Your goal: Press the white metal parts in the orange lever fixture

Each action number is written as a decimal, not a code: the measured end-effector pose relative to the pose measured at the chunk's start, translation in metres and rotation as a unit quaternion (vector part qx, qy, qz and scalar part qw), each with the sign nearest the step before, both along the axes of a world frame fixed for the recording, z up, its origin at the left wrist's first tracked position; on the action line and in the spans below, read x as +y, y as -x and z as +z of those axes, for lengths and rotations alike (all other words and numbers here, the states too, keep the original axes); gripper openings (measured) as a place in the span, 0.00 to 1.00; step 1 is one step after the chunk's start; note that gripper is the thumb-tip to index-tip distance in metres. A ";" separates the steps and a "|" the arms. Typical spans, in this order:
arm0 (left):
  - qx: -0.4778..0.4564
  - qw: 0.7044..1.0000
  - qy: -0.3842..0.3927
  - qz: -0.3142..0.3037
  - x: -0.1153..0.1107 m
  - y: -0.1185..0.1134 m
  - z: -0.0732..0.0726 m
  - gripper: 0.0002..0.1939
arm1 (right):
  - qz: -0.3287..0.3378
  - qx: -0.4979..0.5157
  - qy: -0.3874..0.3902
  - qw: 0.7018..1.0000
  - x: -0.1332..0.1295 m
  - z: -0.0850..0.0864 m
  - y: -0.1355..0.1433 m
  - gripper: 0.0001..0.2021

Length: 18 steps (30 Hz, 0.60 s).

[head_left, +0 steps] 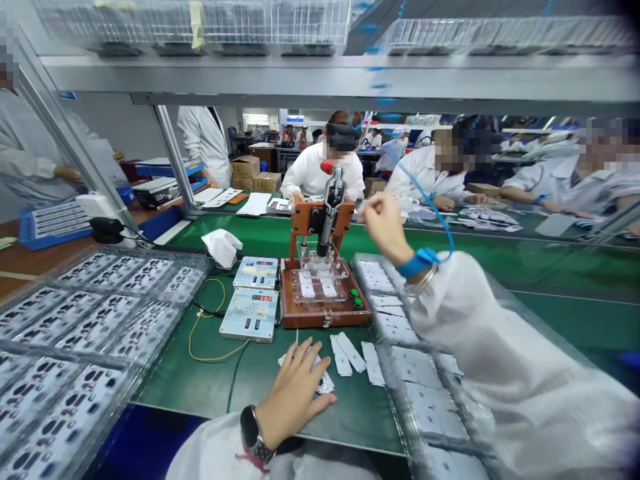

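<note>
My left hand (297,393) lies with spread fingers over a small pile of white parts (326,381) on the green mat. My right hand (383,223) is raised to the right of the clamp fixture, a blue wrist strap around its wrist; its fingers are curled, and anything between them is too small to make out. The wooden test fixture (325,310) has a toggle clamp with a red handle (327,167) standing upright, and two white parts (318,285) lie on its clear plate. Loose white strips (347,353) lie in front of it.
Two meter boxes (250,317) with cables stand left of the fixture. A large tray (113,360) of printed parts fills the left; another tray (417,383) of white parts lies under my right arm. A metal shelf beam (320,83) crosses above. Co-workers sit opposite.
</note>
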<state>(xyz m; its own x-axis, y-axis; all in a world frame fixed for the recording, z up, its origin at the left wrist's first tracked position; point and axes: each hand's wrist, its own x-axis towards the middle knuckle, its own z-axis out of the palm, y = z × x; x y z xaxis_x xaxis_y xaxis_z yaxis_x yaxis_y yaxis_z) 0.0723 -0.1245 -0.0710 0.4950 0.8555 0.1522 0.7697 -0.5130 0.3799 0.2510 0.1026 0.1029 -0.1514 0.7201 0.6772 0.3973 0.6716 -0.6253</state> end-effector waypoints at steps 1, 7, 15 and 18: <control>0.004 1.000 -0.005 0.001 0.002 -0.002 -0.001 0.26 | -0.002 -0.011 0.014 1.000 -0.012 -0.024 -0.006 0.06; 0.015 0.999 -0.044 0.012 0.011 -0.013 0.003 0.31 | 0.119 -0.235 0.023 0.964 -0.065 -0.108 -0.010 0.10; -0.009 0.995 -0.033 0.097 -0.008 0.021 -0.008 0.30 | 0.164 -0.415 -0.038 0.894 -0.050 -0.102 -0.006 0.21; -0.005 0.992 -0.026 0.122 -0.014 0.027 -0.011 0.30 | 0.152 -0.414 -0.056 0.896 -0.051 -0.099 0.004 0.21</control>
<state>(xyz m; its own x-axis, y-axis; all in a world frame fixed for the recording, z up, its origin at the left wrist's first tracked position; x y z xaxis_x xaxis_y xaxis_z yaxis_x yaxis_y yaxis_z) 0.0456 -0.1384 -0.0824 0.2719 0.9407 0.2029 0.8696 -0.3305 0.3668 0.2469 0.0513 0.0041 -0.8126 0.4949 0.3077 0.4822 0.8675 -0.1219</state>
